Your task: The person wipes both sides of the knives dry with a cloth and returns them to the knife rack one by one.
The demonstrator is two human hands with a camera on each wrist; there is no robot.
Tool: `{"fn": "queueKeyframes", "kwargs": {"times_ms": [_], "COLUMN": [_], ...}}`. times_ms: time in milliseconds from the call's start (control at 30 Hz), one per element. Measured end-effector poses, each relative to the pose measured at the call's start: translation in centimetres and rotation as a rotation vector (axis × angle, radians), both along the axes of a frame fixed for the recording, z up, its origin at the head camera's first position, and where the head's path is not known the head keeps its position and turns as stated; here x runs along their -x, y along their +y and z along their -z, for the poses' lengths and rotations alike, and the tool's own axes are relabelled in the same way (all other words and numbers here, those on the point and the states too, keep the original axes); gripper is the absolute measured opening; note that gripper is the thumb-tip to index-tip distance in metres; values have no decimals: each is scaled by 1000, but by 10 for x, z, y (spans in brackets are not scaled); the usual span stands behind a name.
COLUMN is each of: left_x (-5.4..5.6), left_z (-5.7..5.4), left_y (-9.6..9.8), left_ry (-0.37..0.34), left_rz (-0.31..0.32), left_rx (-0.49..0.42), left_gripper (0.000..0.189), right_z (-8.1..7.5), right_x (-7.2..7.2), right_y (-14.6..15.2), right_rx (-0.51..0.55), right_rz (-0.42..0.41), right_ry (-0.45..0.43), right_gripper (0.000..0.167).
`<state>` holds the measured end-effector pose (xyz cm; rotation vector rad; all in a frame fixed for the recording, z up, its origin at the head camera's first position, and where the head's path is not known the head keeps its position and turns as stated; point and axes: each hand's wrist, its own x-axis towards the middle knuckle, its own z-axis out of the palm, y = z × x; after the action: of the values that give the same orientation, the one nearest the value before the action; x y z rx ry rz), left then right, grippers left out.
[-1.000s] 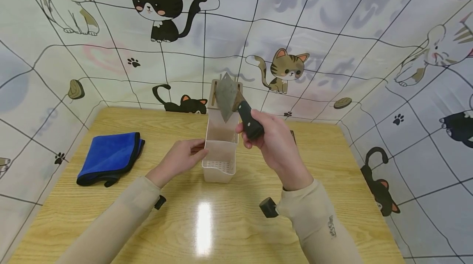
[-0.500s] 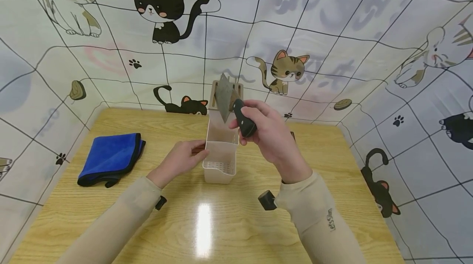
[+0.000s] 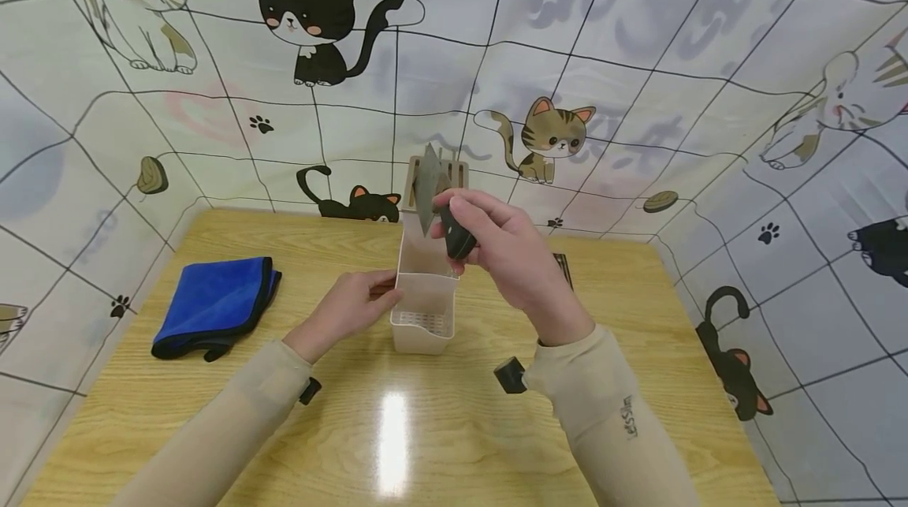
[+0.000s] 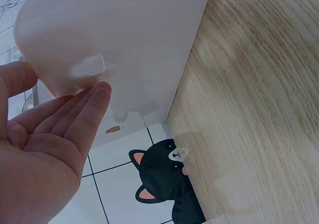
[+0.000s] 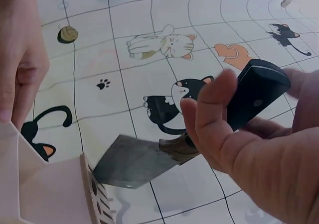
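Note:
My right hand (image 3: 521, 259) grips the black riveted handle of a cleaver (image 5: 137, 162). Its broad grey blade is raised over the back of a pale plastic knife holder (image 3: 426, 298), nearly edge-on in the head view. The right wrist view has the blade's lower end right at the slotted tan top (image 5: 92, 189) of that holder. On the holder's left side, the straight fingers of my left hand (image 3: 344, 310) lie against the wall (image 4: 134, 40), with the thumb by the edge. The holder stands upright on the table, open compartments toward me.
A folded blue cloth (image 3: 216, 306) with black trim lies at the left of the wooden table (image 3: 454, 444). A dark slim object (image 3: 563, 266) is partly hidden behind my right hand. Cat-printed sheeting (image 3: 454, 57) rises at the back and sides.
My right hand has moved slightly left and away from me over the holder. The cleaver has turned, so its blade looks narrower. The left hand stays against the holder.

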<state>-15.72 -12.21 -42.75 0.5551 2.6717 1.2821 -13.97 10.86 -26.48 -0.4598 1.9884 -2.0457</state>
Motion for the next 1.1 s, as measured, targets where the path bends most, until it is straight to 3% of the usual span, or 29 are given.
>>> {"fn": "queueKeyframes", "kwargs": {"times_ms": [167,400,600,933,1100], "left_x": [0,0,0,-1,-1], "left_z": [1,2,3,4,5], "left_y": [0,0,0,-2,-2], "left_ry": [16,12,3,-1,7], "left_rz": [1,-4,-5,-3,-4], "left_rx": [-2,-11,-15,-9,-21], "left_gripper": [44,44,45,46,46], "right_z": [3,11,17,20,16], "right_x": [6,15,16,23,27], "right_y": [6,2,-4,-7,-7], "right_rx": [-74,-197,-324,-574,-613], "right_rz": [-79,-75,48,284,338], "right_ry": [136,363,570,1045,1174], "right_gripper": [44,47,43,40,36]}}
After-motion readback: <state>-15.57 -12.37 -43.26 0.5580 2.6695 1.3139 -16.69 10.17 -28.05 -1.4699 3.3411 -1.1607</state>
